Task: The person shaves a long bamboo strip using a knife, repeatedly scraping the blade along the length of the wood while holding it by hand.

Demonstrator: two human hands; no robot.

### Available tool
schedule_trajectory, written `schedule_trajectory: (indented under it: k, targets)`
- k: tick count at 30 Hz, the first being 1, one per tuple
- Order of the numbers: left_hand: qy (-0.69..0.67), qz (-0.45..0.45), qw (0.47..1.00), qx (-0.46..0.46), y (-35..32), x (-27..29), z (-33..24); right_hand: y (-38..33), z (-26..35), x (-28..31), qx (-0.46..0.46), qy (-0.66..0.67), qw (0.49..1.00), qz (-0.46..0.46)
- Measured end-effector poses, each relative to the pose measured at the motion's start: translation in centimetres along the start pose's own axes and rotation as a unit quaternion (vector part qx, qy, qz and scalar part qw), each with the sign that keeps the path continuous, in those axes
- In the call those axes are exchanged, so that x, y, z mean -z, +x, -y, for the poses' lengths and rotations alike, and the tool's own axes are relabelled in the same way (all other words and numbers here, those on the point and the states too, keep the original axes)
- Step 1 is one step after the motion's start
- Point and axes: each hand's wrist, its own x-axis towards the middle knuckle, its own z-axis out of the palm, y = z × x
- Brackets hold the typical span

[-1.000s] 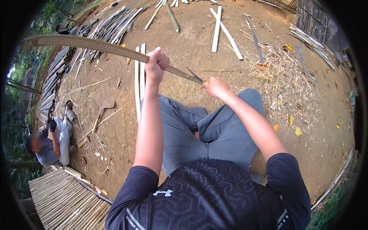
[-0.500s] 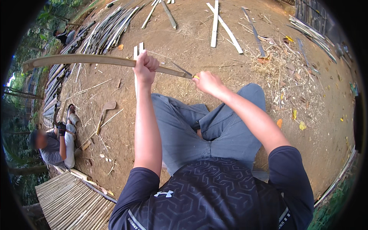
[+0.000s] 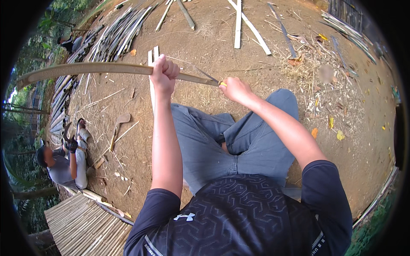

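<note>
While the left hand (image 3: 164, 76) wraps closed round the bamboo strip (image 3: 106, 68), likely steadying its long leftward overhang, right hand (image 3: 237, 90) clenches a yellow-handled knife (image 3: 223, 84), blade slanting beside strip's right end.

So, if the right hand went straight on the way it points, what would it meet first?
Probably the right end of the long strip held by the left hand: it shows just left of the right hand, though depth there is unclear.

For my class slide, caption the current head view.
Outdoors, the left hand grips a long brown strip while the right hand holds a yellow-handled knife by the strip's end.
</note>
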Motion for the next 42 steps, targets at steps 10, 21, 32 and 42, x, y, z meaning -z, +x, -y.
schedule_trajectory:
  k: [10,21,32,42]
  targets:
    - [-0.002,0.017,1.000,0.005,0.0,1.3,0.1,-0.6,-1.9,-2.5,0.058,-0.007,0.996,-0.068]
    - [0.002,-0.060,0.998,-0.016,0.9,0.4,0.4,2.8,-7.7,-5.0,-0.059,-0.009,0.997,-0.054]
    - [0.011,-0.138,0.989,-0.058,1.2,1.9,-0.2,2.5,-7.5,-7.3,-0.061,0.039,0.996,-0.057]
    - [0.064,-0.278,0.954,-0.094,1.8,0.1,0.6,4.8,-12.9,-11.8,-0.253,0.003,0.967,0.008]
